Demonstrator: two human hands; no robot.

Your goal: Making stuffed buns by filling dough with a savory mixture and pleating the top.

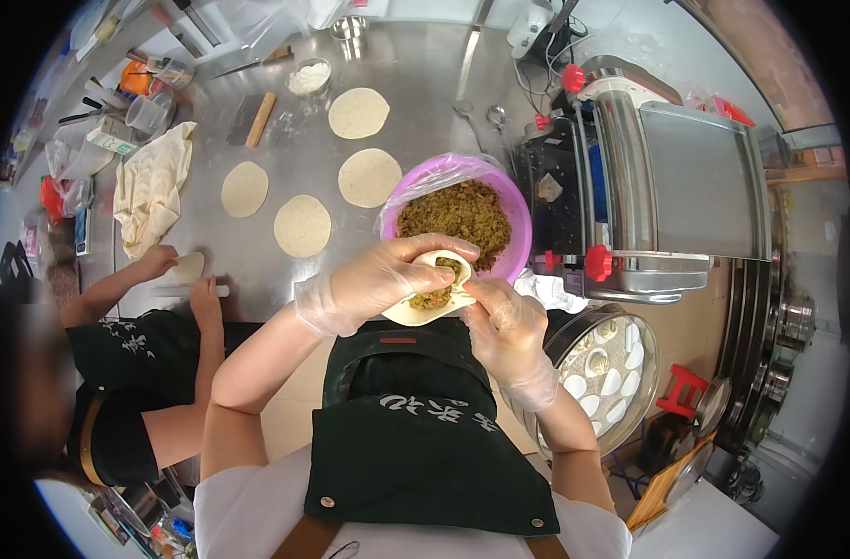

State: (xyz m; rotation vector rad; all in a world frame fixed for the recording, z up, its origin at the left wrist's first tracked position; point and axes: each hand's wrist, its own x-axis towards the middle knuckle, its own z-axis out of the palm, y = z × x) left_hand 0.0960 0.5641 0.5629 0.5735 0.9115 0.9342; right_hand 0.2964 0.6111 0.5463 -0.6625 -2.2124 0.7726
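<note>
Between my two gloved hands is a round dough wrapper [408, 314] with greenish-brown chopped filling [432, 298] in its middle. My left hand [378, 282] supports it from the left, its thumb pressing at the filling. With its fingertips, my right hand [507, 328] pinches the wrapper's right edge, where the dough is gathered. Both hands wear clear plastic gloves. Just beyond them stands a pink bowl [516, 207] of the same filling, partly draped in clear film. Several flat dough rounds [302, 225] lie on the steel table to the left.
On my right are a dough-rolling machine [621, 177] with red knobs and a round steamer tray [641, 396] holding white paper liners. A co-worker's hands [206, 298] work dough with a rolling pin at left. A scraper [260, 121], cloth [153, 186] and flour bowl [309, 77] lie on the table [229, 158].
</note>
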